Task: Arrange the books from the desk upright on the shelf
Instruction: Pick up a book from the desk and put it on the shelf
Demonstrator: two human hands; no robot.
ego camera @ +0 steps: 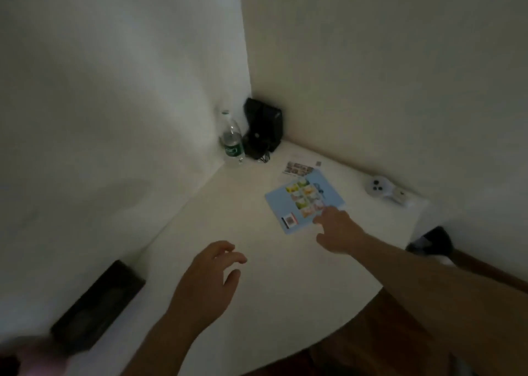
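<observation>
Here: right hand [338,230] fingertips touching blue book [304,201] flat on desk [257,261]; fingers relaxed.

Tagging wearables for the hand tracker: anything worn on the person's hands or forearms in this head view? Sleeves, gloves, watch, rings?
Nothing worn that shows. The left hand and right hand are both bare, no gloves. Both forearms are bare as far as the frame edge, no sleeves in view. No watch, band or markings at either wrist. The image is dim and soft, so thin rings cannot be ruled out.
</observation>
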